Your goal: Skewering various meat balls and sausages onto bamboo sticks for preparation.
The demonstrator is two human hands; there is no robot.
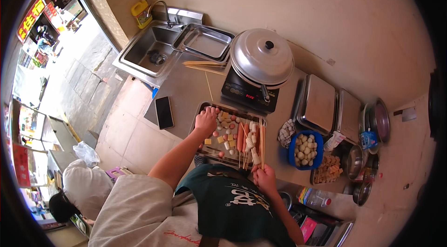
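A metal tray (261,120) at the counter's front edge holds loose balls (232,126), yellow cubes (220,139) and skewered food. My left hand (206,121) is over its far left corner, fingers curled down among the balls. Whether they grip one is hidden. At the near right corner, my right hand (264,177) is closed around several thin bamboo skewers (263,142), which point away from me. Just left of these lie reddish sausages (240,137) on sticks and skewered pale rolls (249,143).
Beyond the tray, a lidded steamer pot (262,56) stands on an induction cooker (241,90). A phone (164,113), loose skewers (204,66) and a sink (148,49) are leftward. Rightward are a cloth (287,133) and a blue basket (291,158) of balls. Another person (85,184) is at lower left.
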